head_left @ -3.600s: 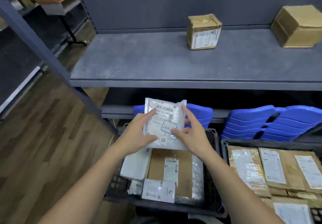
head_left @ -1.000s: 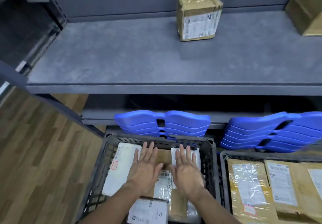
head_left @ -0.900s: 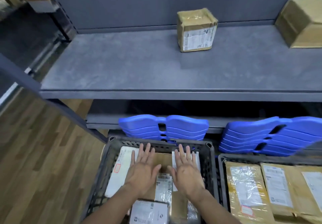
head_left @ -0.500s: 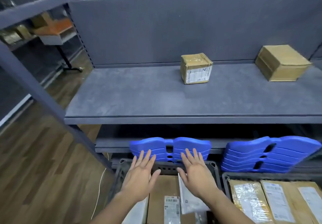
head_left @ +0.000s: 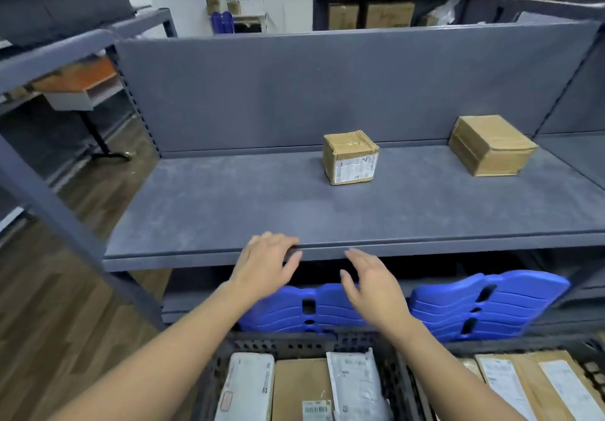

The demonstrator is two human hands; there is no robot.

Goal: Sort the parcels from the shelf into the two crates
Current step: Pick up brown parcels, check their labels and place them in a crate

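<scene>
I see two parcels on the grey shelf: a small taped box mid-shelf near the back panel, and a larger brown box well apart at the right rear. Left hand is at the shelf's front lip, fingers loosely bent, holding nothing; can't tell if it touches. Right hand is just below the lip, fingers relaxed and apart, empty. Left crate below holds a white mailer, a flat carton and a poly bag. Right crate holds brown envelopes. Blue plastic stacks sit behind the crates.
</scene>
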